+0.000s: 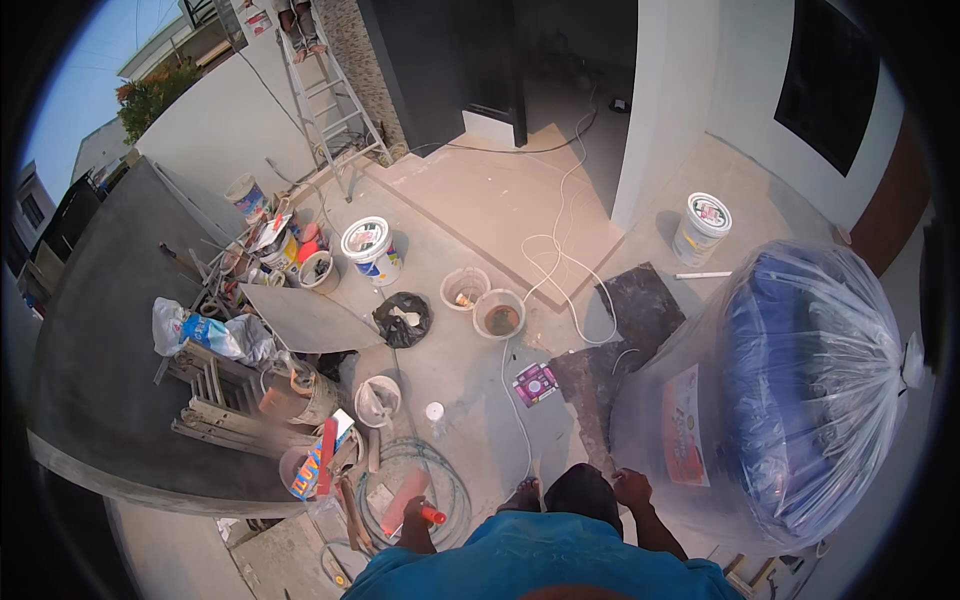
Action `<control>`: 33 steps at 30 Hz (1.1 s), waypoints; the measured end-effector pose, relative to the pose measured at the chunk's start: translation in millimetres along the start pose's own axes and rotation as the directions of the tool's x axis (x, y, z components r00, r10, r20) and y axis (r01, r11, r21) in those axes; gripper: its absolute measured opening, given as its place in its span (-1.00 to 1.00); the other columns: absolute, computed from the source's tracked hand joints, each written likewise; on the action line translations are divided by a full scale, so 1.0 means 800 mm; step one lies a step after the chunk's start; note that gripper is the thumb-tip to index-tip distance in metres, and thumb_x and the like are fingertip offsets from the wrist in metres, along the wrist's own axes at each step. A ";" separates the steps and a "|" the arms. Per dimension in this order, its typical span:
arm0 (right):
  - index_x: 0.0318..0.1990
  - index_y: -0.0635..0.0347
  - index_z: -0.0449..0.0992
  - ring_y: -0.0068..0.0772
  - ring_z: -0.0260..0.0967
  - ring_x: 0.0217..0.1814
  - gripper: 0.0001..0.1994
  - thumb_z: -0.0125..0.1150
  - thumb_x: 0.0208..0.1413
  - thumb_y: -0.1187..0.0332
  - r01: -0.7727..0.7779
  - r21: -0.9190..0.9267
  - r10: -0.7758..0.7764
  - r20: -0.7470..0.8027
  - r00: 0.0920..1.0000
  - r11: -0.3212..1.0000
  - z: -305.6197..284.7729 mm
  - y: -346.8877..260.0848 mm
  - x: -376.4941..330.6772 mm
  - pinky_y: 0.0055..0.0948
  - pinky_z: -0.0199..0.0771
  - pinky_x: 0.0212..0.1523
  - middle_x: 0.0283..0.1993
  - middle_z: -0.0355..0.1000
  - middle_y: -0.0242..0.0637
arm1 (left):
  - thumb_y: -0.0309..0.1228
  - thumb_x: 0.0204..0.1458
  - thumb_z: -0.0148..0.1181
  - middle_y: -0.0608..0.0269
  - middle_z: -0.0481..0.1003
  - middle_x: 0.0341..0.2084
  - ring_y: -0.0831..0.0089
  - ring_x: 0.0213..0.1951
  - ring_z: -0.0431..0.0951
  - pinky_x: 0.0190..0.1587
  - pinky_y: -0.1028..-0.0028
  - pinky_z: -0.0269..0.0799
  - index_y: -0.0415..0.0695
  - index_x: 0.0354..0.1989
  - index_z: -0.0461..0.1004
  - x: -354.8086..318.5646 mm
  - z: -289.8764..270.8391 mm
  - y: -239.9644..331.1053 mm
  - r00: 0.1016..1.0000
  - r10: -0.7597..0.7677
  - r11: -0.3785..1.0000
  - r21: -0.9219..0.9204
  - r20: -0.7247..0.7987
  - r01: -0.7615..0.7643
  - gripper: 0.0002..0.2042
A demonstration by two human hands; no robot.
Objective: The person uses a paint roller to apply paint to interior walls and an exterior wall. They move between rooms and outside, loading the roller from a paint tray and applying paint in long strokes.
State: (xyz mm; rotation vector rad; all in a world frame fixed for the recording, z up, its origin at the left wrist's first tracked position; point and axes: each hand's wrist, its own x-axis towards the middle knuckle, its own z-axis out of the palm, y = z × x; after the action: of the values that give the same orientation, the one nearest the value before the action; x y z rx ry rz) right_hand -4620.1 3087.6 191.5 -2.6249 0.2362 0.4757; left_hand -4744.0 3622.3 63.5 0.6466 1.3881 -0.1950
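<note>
My left hand [414, 520] is closed round the handle of a flat red tool [405, 498], low in the picture. The tool's broad, pale-red face lies beside my fingers, and a bright red handle end sticks out to the right; it looks like a plastering float. Below it a coiled green hose [462, 497] lies on the floor. My right hand [631, 488] has its fingers curled, beside my dark-clothed knee [583, 492]; what they hold, if anything, is hidden. Just to its right stands a big blue water tank [790, 370] wrapped in clear plastic.
Buckets [371, 250], a black bag [403, 319], a folded wooden ladder [215, 395] and building clutter crowd the left. A white cable [560, 250] snakes across the floor from the doorway. Far left, a person [300, 30] is on an aluminium ladder [333, 105]. A lidded bucket [703, 228] stands right.
</note>
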 end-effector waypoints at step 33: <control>0.32 0.16 0.44 0.07 0.49 0.24 -0.31 0.37 0.08 -0.02 -0.046 -0.022 0.051 0.387 0.921 0.999 -0.387 -0.390 1.183 -0.11 0.46 0.25 0.13 0.55 0.06 | -0.27 0.09 0.08 0.25 0.53 -0.34 0.31 -0.31 0.53 -0.29 0.18 0.50 -0.10 -0.18 0.44 0.156 1.083 0.781 0.988 -0.103 0.988 0.126 0.118 0.088 -0.79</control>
State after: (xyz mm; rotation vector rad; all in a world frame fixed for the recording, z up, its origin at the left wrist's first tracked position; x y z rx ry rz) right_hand -3578.3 3137.4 227.6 -2.4736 0.1678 1.0011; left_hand -3677.1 3702.0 174.6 0.6568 1.2953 -0.3922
